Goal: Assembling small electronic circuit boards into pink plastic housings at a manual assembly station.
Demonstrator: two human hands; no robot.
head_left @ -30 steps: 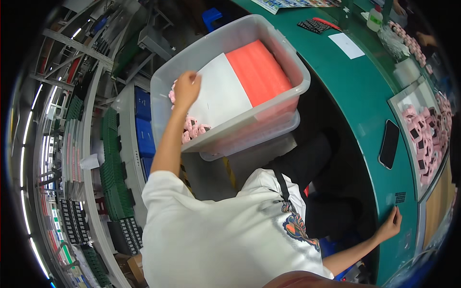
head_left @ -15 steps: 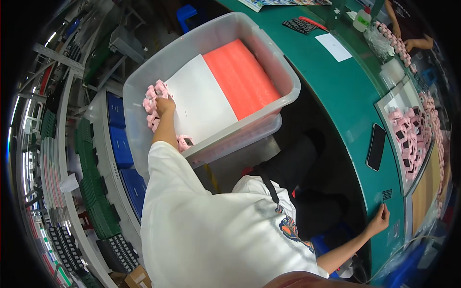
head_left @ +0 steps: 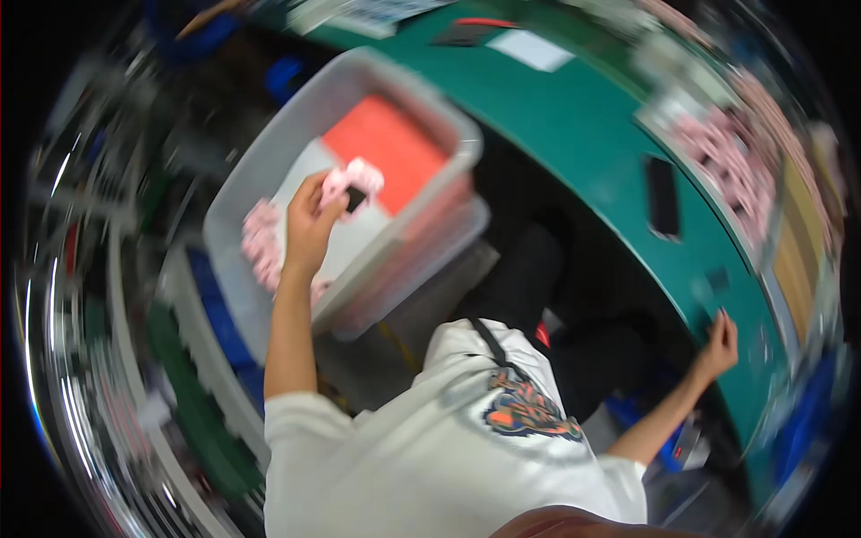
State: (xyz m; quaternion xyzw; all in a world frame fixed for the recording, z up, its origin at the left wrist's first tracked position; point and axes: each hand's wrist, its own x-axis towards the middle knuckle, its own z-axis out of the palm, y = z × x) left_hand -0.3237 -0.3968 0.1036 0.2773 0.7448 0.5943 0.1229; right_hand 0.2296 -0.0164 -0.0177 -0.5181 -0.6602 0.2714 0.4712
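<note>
My left hand (head_left: 312,211) is closed round a pink plastic piece with a dark square face (head_left: 359,186), lifted over the grey tub (head_left: 224,211). Its exact kind is blurred. Beneath my hand, a white sheet (head_left: 300,175) lies in the tub beside a red-orange sheet (head_left: 386,143). More pink pieces (head_left: 261,242) sit along the tub's left side. Over the green table's edge, my right hand (head_left: 717,348) has its fingers pinched together; whatever they hold, if anything, is too small to make out. Just beyond its fingertips lies a small dark patch (head_left: 717,279).
On the green table (head_left: 574,170) are a black phone (head_left: 662,197), a white paper (head_left: 531,49) and a tray (head_left: 650,112) heaped with pink pieces (head_left: 722,157). Dark green racks (head_left: 193,403) and blue bins (head_left: 215,296) stand at left. Motion blurs the surroundings.
My left hand has risen from the pieces in the tub and moved right, carrying a pink piece. The whole view has shifted. My right hand stays pinched at the table edge.
</note>
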